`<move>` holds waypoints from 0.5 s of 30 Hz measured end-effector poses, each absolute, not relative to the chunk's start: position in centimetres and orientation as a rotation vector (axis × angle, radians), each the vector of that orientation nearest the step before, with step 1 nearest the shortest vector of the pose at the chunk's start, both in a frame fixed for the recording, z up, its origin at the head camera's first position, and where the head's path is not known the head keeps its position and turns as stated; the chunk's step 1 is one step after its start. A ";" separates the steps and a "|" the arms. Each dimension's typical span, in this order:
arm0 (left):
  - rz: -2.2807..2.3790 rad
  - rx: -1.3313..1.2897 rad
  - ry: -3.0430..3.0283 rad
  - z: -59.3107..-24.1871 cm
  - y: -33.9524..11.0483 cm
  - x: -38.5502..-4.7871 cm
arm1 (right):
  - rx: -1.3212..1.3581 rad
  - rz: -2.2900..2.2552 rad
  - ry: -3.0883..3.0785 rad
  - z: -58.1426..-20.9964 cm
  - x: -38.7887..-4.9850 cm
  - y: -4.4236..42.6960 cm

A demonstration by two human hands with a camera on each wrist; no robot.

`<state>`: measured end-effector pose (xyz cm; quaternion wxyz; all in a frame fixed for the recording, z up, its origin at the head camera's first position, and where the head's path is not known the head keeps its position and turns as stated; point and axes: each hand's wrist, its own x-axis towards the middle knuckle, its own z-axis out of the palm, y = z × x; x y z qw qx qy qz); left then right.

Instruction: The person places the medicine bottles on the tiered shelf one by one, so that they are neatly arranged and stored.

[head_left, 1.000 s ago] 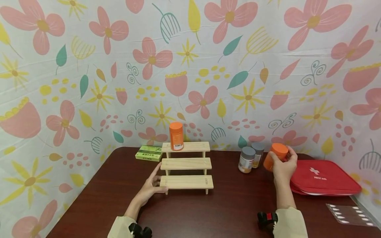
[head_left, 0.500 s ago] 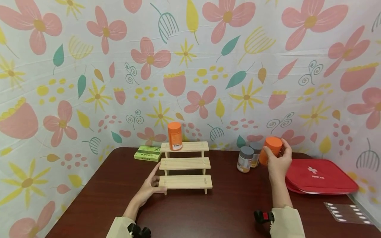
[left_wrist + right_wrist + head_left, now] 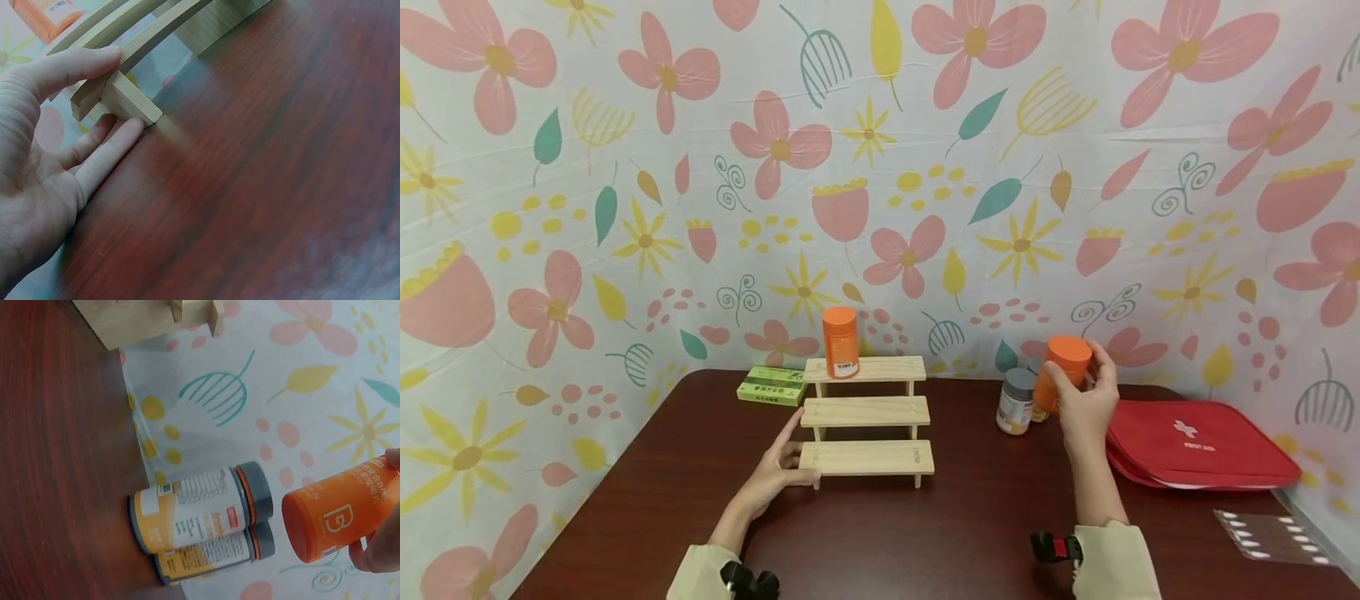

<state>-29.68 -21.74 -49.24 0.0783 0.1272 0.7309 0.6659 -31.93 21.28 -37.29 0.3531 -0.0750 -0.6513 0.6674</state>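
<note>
My right hand [image 3: 1088,410] grips an orange bottle [image 3: 1058,385], holding it in the air beside two grey-capped bottles. In the right wrist view the orange bottle [image 3: 340,509] shows white lettering, and its base is apart from the grey-capped bottles [image 3: 194,509]. At the left end of a three-step wooden rack [image 3: 867,457], my left hand [image 3: 767,479] holds the lowest step. The left wrist view shows the thumb on top of that step and fingertips against a rack leg [image 3: 131,100]. Another orange bottle [image 3: 841,346] stands upright on the top step.
A green box [image 3: 772,386] lies at the back left of the dark wood table [image 3: 880,542]. On the right are a red first aid pouch [image 3: 1202,446] and a clear sheet with white items [image 3: 1273,537]. A floral cloth [image 3: 880,167] hangs behind the table.
My right hand has lifted the orange bottle and carried it left, so it now partly covers the rear grey-capped bottle in the head view. The left hand stays on the rack.
</note>
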 end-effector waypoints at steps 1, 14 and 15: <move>1.992 0.382 2.190 -49.2 -21.7 -29.7 | -0.187 1.719 -1.704 -37.2 -31.9 21.1; 1.977 0.366 2.202 -49.1 -21.7 -29.6 | -0.046 1.801 -1.773 -36.4 -32.2 16.8; 1.974 0.367 2.204 -49.1 -21.7 -29.5 | -0.024 1.808 -1.784 -36.3 -32.3 16.4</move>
